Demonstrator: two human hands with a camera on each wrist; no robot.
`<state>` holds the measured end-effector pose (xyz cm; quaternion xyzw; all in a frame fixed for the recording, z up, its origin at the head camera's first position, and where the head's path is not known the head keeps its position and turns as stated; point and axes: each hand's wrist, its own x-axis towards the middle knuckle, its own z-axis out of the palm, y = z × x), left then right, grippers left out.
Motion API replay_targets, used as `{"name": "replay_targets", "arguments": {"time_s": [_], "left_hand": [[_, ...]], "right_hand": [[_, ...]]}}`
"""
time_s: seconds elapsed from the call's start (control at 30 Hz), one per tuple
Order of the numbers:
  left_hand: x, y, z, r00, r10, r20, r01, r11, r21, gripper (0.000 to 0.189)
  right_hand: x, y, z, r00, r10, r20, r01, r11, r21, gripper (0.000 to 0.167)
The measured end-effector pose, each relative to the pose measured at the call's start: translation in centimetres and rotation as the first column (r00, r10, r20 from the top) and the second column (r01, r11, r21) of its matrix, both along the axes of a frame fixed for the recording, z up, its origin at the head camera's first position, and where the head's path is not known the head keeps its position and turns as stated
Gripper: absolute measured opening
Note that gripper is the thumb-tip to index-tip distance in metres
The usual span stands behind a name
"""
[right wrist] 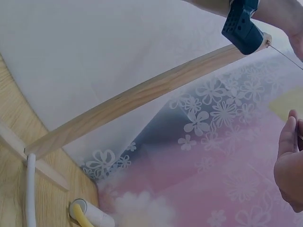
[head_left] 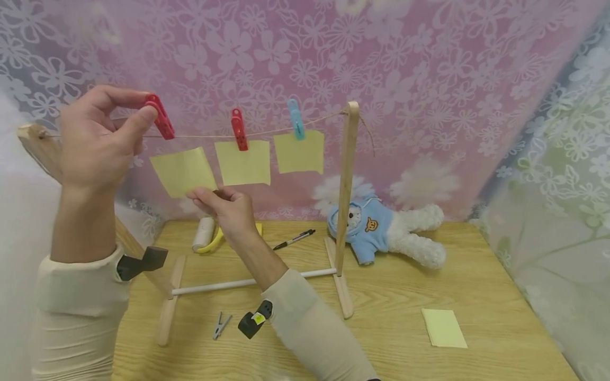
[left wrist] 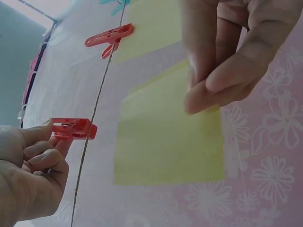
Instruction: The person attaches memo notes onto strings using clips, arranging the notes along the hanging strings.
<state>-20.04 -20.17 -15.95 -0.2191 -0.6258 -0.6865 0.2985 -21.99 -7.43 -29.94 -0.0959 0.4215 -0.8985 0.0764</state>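
Note:
Between thumb and fingers my left hand [head_left: 97, 140] pinches a red clothespin [head_left: 160, 117] at the string [head_left: 200, 136]. Below the string, my right hand [head_left: 229, 211] pinches the lower right corner of a yellow sticky note [head_left: 183, 172]. A small gap shows between that note's top edge and the string in the head view. To its right, a second red clothespin [head_left: 239, 130] clips another yellow note [head_left: 243, 164] to the string. Farther right, a blue clothespin [head_left: 296, 119] clips a third note [head_left: 299, 153]. In the left wrist view the held red clothespin [left wrist: 73, 128] overlaps the string.
The string is tied between two wooden posts [head_left: 347, 185] joined by a white rod [head_left: 214, 287]. On the table lie a grey clothespin [head_left: 221, 326], a pad of yellow notes [head_left: 444, 328], a pen [head_left: 294, 239], a white cylinder [head_left: 204, 234], a yellow curved thing [head_left: 214, 242] and a plush toy [head_left: 381, 230].

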Motion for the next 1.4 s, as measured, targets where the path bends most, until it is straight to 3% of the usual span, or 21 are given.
{"name": "replay_targets", "arguments": {"time_s": [0.23,0.37,0.6,0.73,0.93,1.13,1.27,1.4], "left_hand": [[0.1,0.0,-0.3,0.999,0.011,0.030,-0.010,0.999,-0.050,0.012],[0.2,-0.1,-0.7,0.998,0.044,0.045,-0.039,0.995,-0.094,0.013],[0.0,-0.1,-1.2,0.999,-0.011,0.037,0.013,0.997,-0.079,0.011],[0.1,-0.2,-1.3,0.999,-0.022,0.029,0.024,0.997,-0.075,0.011],[0.4,-0.1,-1.5,0.998,0.031,0.057,-0.023,0.989,-0.145,0.013],[0.6,0.2,-1.6,0.991,0.116,0.065,-0.097,0.963,-0.252,0.014],[0.7,0.2,-1.6,0.992,0.108,0.058,-0.089,0.961,-0.261,0.014],[0.7,0.2,-1.7,0.986,0.153,0.061,-0.128,0.946,-0.300,0.016]], "right_hand": [[0.2,-0.2,0.2,1.000,-0.004,0.007,0.005,0.998,-0.055,0.003],[0.3,-0.3,0.3,1.000,-0.019,0.005,0.019,0.997,-0.077,0.004],[0.4,-0.3,0.4,1.000,-0.018,-0.025,0.015,0.993,-0.115,0.017],[0.5,-0.2,0.4,1.000,-0.013,-0.019,0.011,0.993,-0.120,0.017],[0.5,-0.1,0.6,0.999,-0.008,-0.038,0.004,0.993,-0.121,0.016],[0.4,0.0,0.6,0.999,0.000,-0.045,-0.006,0.992,-0.128,0.023],[0.4,0.1,0.4,0.999,-0.001,-0.047,-0.004,0.993,-0.122,0.024],[0.5,0.2,0.4,0.999,0.016,-0.051,-0.022,0.993,-0.119,0.020]]}}
